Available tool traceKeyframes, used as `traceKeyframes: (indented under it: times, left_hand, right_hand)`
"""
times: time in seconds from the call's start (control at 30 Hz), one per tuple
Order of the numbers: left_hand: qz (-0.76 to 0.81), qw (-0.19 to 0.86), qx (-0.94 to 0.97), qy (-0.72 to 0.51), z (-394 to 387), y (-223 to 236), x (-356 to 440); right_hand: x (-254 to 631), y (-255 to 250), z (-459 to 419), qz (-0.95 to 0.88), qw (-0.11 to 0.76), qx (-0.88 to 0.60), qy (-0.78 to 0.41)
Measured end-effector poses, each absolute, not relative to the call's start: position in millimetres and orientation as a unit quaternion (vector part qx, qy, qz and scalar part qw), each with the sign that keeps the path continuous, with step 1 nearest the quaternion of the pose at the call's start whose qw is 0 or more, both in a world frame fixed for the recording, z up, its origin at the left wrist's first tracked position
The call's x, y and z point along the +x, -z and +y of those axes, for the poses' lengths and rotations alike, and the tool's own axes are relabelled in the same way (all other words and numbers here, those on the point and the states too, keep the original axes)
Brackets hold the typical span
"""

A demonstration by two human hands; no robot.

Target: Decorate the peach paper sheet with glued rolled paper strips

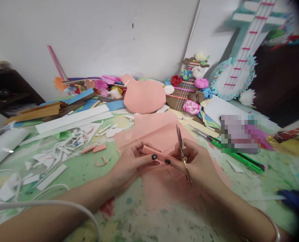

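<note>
My left hand (133, 161) pinches a narrow folded strip of salmon-pink paper (151, 151) between thumb and fingers. On the strip's other end, the thumb and fingers of my right hand (198, 163) are closed. Small scissors (181, 144) with gold-coloured handles also sit in my right hand, blades pointing up and away from me. Beneath both hands lie creased sheets of salmon-pink paper (157, 126). Behind them rests a rounded salmon-pink paper shape (144, 95) with a short neck.
A green box cutter (242, 159) with its blade out lies on the right. White paper scraps (72, 141) litter the left side, near a white cable (61, 203). At the back are a brown instrument model (179, 97) with paper flowers and a teal one (233, 75).
</note>
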State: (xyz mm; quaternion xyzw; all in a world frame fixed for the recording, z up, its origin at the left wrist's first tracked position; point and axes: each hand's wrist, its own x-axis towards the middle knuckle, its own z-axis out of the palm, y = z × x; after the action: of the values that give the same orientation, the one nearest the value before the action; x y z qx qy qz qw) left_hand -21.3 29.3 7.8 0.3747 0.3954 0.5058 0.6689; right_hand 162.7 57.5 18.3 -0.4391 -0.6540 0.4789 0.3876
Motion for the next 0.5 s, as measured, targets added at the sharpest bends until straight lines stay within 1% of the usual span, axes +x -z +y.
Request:
traceKeyframes:
  times: [0.13, 0.23, 0.27, 0.4, 0.5]
  left_hand:
    - [0.449, 0.6, 0.464, -0.473, 30.1, -7.5, -22.4]
    - [0.456, 0.537, 0.552, -0.446, 30.0, -5.8, -22.3]
    - [0.445, 0.535, 0.572, -0.434, 29.5, -5.1, -22.0]
    - [0.412, 0.589, 0.597, -0.357, 26.3, -3.0, -20.1]
    - [0.43, 0.571, 0.612, -0.34, 24.4, -4.2, -20.7]
  right_hand:
    - [168.0, -23.5, 61.9, -0.647, 0.423, -0.413, -0.48]
    - [167.6, -25.8, 62.3, -0.654, 0.43, -0.406, -0.472]
    - [166.7, -26.2, 61.7, -0.658, 0.426, -0.404, -0.472]
    - [163.9, -26.1, 59.5, -0.669, 0.409, -0.394, -0.48]
    - [165.7, -25.4, 60.6, -0.66, 0.408, -0.401, -0.487]
